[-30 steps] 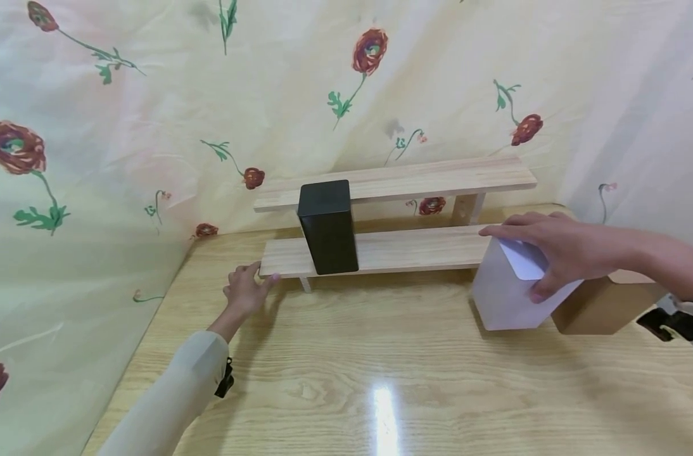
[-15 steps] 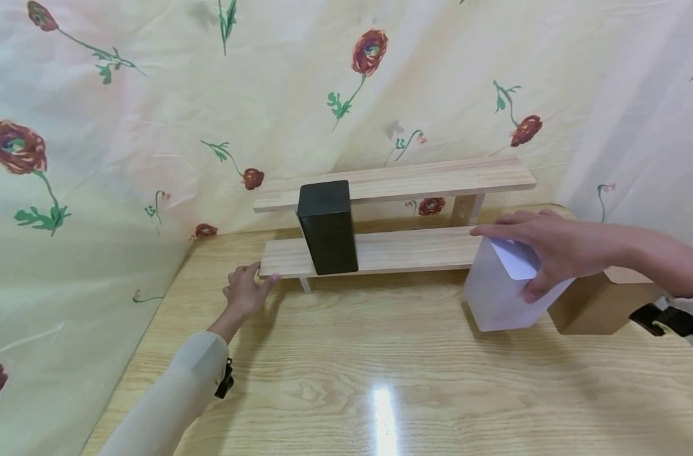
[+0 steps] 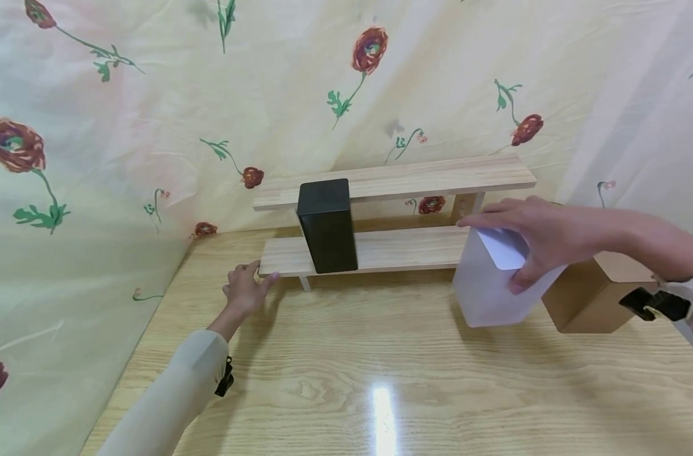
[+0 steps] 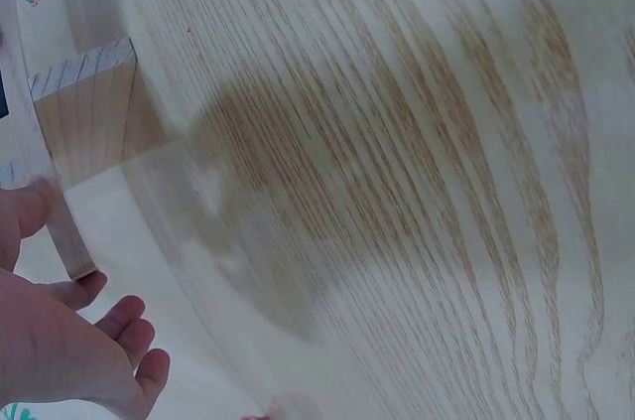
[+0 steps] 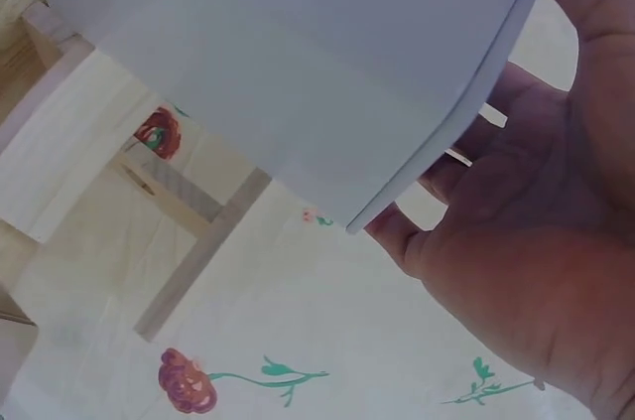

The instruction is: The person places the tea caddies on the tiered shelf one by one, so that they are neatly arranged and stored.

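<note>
A plain white box (image 3: 491,288), smooth with slightly rounded corners, is before the right end of the shelf (image 3: 412,247), beside a brown box (image 3: 600,301). The right hand (image 3: 543,233) pinches its top between thumb and fingers; the left hand (image 3: 246,291) pinches the shelf's left end.

No text, label, brand, number or sign can be read on the plain visible faces of the white box (image 3: 486,285), the black box (image 3: 327,231) or the brown box (image 3: 603,304), nor on the two-tier wooden shelf (image 3: 412,247). The backdrop (image 3: 301,82) carries printed flowers but no legible lettering. On the small black fastenings (image 3: 654,304) at the cuffs, seen too small and dark to be sure, any marking is unreadable.
</note>
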`<state>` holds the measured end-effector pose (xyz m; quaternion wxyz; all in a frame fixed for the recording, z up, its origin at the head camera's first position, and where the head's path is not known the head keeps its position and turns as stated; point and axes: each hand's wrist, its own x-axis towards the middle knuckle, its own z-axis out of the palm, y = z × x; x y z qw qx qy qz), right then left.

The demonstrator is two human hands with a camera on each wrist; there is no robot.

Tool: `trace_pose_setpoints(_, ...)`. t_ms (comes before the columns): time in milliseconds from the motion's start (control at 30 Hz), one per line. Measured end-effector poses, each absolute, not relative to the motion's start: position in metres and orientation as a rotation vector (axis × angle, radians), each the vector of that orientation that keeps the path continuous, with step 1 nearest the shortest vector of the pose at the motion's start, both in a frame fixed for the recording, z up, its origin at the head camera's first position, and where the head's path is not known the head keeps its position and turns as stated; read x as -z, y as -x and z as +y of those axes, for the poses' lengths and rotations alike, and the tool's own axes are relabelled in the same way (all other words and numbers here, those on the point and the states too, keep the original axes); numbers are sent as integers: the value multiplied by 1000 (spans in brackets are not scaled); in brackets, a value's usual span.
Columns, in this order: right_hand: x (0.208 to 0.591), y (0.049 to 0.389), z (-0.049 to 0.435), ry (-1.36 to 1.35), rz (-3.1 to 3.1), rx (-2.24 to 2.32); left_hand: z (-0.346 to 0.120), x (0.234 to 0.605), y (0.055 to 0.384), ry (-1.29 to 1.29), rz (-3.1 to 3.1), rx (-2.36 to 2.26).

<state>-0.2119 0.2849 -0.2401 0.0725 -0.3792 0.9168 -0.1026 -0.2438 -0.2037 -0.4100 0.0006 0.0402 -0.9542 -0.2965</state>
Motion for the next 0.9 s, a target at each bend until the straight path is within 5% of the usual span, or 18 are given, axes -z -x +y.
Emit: trace_pose_setpoints(900, 205, 250, 249, 1167, 2701, 382, -202, 410, 246, -131, -2991, 932)
